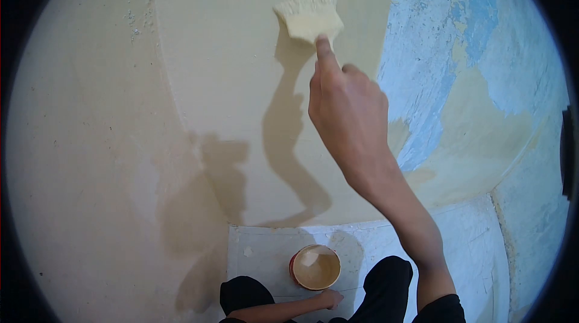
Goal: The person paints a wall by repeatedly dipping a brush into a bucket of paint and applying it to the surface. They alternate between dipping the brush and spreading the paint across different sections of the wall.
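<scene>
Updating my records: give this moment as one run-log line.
right hand: holds brush, bristles up, at wall | left hand: next to bucket | bucket: pale paint inside | wall: partly cream, partly patchy blue

1. The right hand [351, 103] hides the handle of the brush [312, 23] and most of its own grip.
2. The tips of the bristles blur into the wall [211, 76]; their contact is unclear.
3. The left hand [331, 299] is too small to show its fingers; whether it touches the tub [339, 264] cannot be told.
4. The tub's rim hides most of its outside.
5. The bottom edge cuts off the legs [387, 284] and right sleeve [443, 312].
6. A dark object [567, 153] merges into the right border.
</scene>
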Demonstrator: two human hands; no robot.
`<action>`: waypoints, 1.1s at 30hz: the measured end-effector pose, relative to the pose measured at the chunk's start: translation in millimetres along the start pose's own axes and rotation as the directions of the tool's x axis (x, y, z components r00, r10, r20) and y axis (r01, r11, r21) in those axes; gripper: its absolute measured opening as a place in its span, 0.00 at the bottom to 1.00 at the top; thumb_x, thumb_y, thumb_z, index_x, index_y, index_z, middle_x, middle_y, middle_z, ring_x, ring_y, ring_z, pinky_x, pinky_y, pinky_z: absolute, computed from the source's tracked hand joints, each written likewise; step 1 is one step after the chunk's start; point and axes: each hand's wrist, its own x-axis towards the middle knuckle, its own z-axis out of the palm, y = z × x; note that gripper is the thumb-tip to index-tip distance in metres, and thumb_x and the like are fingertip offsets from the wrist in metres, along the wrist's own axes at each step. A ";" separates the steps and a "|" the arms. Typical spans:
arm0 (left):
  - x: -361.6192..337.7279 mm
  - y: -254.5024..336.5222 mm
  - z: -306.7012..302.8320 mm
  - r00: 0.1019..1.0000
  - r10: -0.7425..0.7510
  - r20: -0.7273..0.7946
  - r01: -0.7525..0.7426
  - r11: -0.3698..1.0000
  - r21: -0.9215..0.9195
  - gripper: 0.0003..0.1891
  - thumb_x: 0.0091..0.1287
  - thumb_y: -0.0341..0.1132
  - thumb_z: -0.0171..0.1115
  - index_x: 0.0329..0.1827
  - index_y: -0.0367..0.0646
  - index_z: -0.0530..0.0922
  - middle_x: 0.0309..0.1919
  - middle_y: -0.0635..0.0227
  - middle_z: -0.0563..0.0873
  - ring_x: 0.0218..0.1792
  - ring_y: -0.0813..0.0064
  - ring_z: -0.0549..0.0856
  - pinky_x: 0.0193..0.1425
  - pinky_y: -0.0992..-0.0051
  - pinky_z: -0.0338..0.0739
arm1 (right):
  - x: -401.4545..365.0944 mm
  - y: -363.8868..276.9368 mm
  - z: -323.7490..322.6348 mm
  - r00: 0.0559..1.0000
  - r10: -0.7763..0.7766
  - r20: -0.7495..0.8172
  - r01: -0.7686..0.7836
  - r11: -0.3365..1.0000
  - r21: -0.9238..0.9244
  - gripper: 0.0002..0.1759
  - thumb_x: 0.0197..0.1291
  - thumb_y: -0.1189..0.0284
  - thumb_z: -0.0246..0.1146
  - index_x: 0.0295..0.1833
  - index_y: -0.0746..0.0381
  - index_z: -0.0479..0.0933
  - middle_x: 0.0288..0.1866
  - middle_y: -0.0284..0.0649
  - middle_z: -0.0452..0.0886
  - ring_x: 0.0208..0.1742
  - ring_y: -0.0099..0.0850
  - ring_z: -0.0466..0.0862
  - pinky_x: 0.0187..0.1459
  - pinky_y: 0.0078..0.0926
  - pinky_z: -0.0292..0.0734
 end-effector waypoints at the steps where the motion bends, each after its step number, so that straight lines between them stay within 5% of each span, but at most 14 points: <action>1: 2.5 -2.4 3.3 0.999 0.002 -0.037 -0.002 1.000 -0.005 0.15 0.54 0.35 0.56 0.43 0.36 0.74 0.38 0.49 0.82 0.40 0.52 0.83 0.39 0.54 0.76 | -7.7 0.1 0.8 0.998 0.025 0.062 -0.027 0.999 0.025 0.22 0.60 0.71 0.54 0.61 0.61 0.70 0.22 0.49 0.76 0.21 0.45 0.79 0.24 0.42 0.74; 4: 9.7 -6.0 14.6 0.993 -0.004 -0.115 0.005 1.000 0.007 0.13 0.52 0.34 0.57 0.39 0.38 0.76 0.37 0.51 0.83 0.39 0.54 0.84 0.38 0.55 0.77 | -36.1 0.3 2.6 0.971 0.035 0.236 -0.038 0.999 0.005 0.23 0.60 0.71 0.55 0.63 0.59 0.68 0.22 0.49 0.76 0.21 0.45 0.79 0.24 0.41 0.74; 8: 2.2 -2.0 17.9 0.976 0.028 -0.218 -0.026 1.000 0.012 0.10 0.49 0.33 0.58 0.34 0.39 0.78 0.32 0.53 0.84 0.35 0.54 0.84 0.35 0.56 0.78 | -59.9 11.6 -6.9 0.961 0.037 0.274 -0.057 0.996 0.064 0.24 0.60 0.73 0.56 0.63 0.59 0.68 0.23 0.48 0.76 0.20 0.45 0.78 0.23 0.40 0.74; 11: 15.2 -8.2 30.5 0.996 0.015 -0.087 -0.017 1.000 -0.023 0.12 0.53 0.36 0.56 0.38 0.41 0.76 0.32 0.52 0.82 0.36 0.51 0.83 0.37 0.54 0.76 | -100.1 29.6 -35.4 0.969 0.008 0.249 -0.082 0.953 0.291 0.24 0.59 0.77 0.56 0.63 0.59 0.67 0.27 0.51 0.78 0.23 0.47 0.79 0.25 0.37 0.74; 12: 14.3 -9.0 39.7 0.974 0.053 -0.219 -0.065 0.997 -0.048 0.11 0.53 0.37 0.56 0.36 0.42 0.75 0.30 0.52 0.82 0.35 0.51 0.82 0.37 0.54 0.76 | -121.3 35.9 -41.8 0.942 0.063 0.329 -0.175 0.930 0.324 0.24 0.59 0.78 0.56 0.63 0.60 0.67 0.29 0.52 0.79 0.26 0.48 0.80 0.27 0.37 0.74; 14: 19.5 -10.7 68.5 0.872 0.089 -0.481 -0.157 0.982 -0.104 0.09 0.54 0.39 0.56 0.31 0.43 0.74 0.26 0.53 0.80 0.30 0.50 0.81 0.35 0.54 0.75 | -156.1 55.1 -43.3 0.869 0.127 0.479 -0.306 0.897 0.318 0.24 0.59 0.79 0.56 0.62 0.60 0.68 0.31 0.53 0.79 0.28 0.49 0.80 0.29 0.36 0.74; 15: 18.9 -1.3 64.4 0.912 -0.010 -0.410 -0.036 0.994 -0.104 0.09 0.41 0.34 0.64 0.28 0.45 0.83 0.31 0.57 0.85 0.33 0.57 0.85 0.35 0.57 0.80 | -178.0 67.7 -38.4 0.783 0.115 0.611 -0.335 0.906 0.259 0.23 0.58 0.77 0.57 0.61 0.62 0.68 0.32 0.53 0.80 0.30 0.50 0.80 0.31 0.40 0.75; 17: 2.5 19.5 38.6 0.986 -0.014 -0.167 -0.010 0.989 -0.144 0.12 0.40 0.35 0.66 0.30 0.47 0.84 0.31 0.59 0.85 0.34 0.58 0.85 0.36 0.59 0.80 | -230.3 87.9 -29.8 0.564 0.113 0.818 -0.393 0.908 0.146 0.24 0.56 0.76 0.58 0.60 0.63 0.68 0.34 0.54 0.80 0.31 0.51 0.80 0.32 0.43 0.76; 22: -2.1 33.8 38.4 0.992 -0.108 -0.064 0.097 0.982 -0.163 0.09 0.48 0.32 0.64 0.33 0.42 0.83 0.34 0.60 0.86 0.35 0.61 0.86 0.33 0.62 0.81 | -309.4 103.3 28.4 0.243 -0.200 0.949 -0.183 0.951 0.247 0.17 0.53 0.78 0.57 0.51 0.62 0.77 0.29 0.51 0.80 0.32 0.47 0.81 0.35 0.39 0.76; 25: 11.8 36.0 32.5 0.986 -0.166 -0.005 0.163 0.977 -0.134 0.11 0.50 0.32 0.64 0.37 0.41 0.83 0.37 0.60 0.86 0.37 0.61 0.86 0.35 0.64 0.81 | -340.0 90.6 66.2 0.095 -0.226 0.970 -0.016 0.973 0.228 0.18 0.49 0.77 0.58 0.49 0.62 0.77 0.28 0.50 0.79 0.33 0.46 0.82 0.35 0.38 0.77; 27: 11.9 42.9 23.8 0.991 -0.127 0.033 0.129 0.989 -0.075 0.16 0.46 0.32 0.70 0.41 0.45 0.85 0.40 0.69 0.86 0.36 0.66 0.86 0.27 0.63 0.81 | -366.2 85.5 94.6 0.115 -0.270 0.956 0.053 0.963 0.265 0.17 0.45 0.75 0.60 0.45 0.62 0.79 0.27 0.49 0.80 0.32 0.45 0.82 0.33 0.39 0.78; 31: 15.9 39.0 17.0 0.988 -0.153 -0.033 0.150 0.985 -0.085 0.16 0.44 0.30 0.71 0.40 0.45 0.85 0.39 0.68 0.86 0.36 0.66 0.86 0.26 0.63 0.81 | -387.1 74.8 137.8 0.089 -0.342 0.935 0.131 0.935 0.330 0.14 0.41 0.75 0.62 0.38 0.62 0.80 0.25 0.47 0.81 0.30 0.44 0.83 0.32 0.40 0.79; 33: 16.6 37.5 15.4 0.981 -0.182 -0.071 0.175 0.980 -0.093 0.16 0.45 0.29 0.70 0.40 0.45 0.85 0.38 0.67 0.86 0.36 0.66 0.86 0.25 0.63 0.81 | -393.8 72.9 147.0 0.139 -0.400 0.906 0.185 0.909 0.373 0.06 0.36 0.72 0.66 0.25 0.60 0.80 0.24 0.45 0.81 0.28 0.39 0.84 0.29 0.35 0.79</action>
